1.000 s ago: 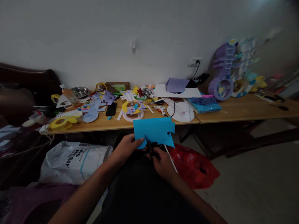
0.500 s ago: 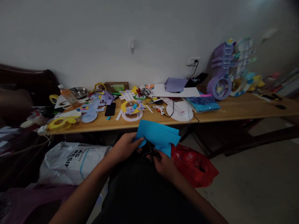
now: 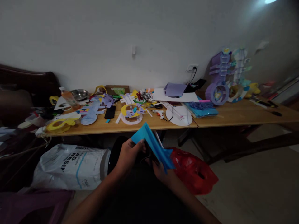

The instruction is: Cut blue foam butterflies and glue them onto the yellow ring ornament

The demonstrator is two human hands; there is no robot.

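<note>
Above my lap, a blue sheet of paper or felt [image 3: 155,141] is tilted steeply and seen partly edge-on. My left hand [image 3: 130,155] pinches its left end between thumb and fingers. My right hand [image 3: 161,169] is closed around dark-handled scissors [image 3: 152,157], whose blades reach up against the sheet. The sheet hides part of my right hand and of the blades. Beyond my hands, near the table's front edge, lie a ring-shaped cutout [image 3: 132,119] with yellow and purple pieces, a glue gun [image 3: 159,113] and a black phone [image 3: 110,112].
On the wooden table [image 3: 233,116] are a bottle [image 3: 70,99], a metal bowl [image 3: 79,94], a white disc [image 3: 179,115] and purple guitar-like crafts [image 3: 218,77]. Below the table are a white sack [image 3: 70,168] and a red plastic bag [image 3: 193,171]. A purple stool [image 3: 37,205] stands at lower left.
The blue sheet has turned from nearly flat and facing me to a steep, narrow slant. My left hand has tilted up with it; my right hand has dropped slightly with the scissors.
</note>
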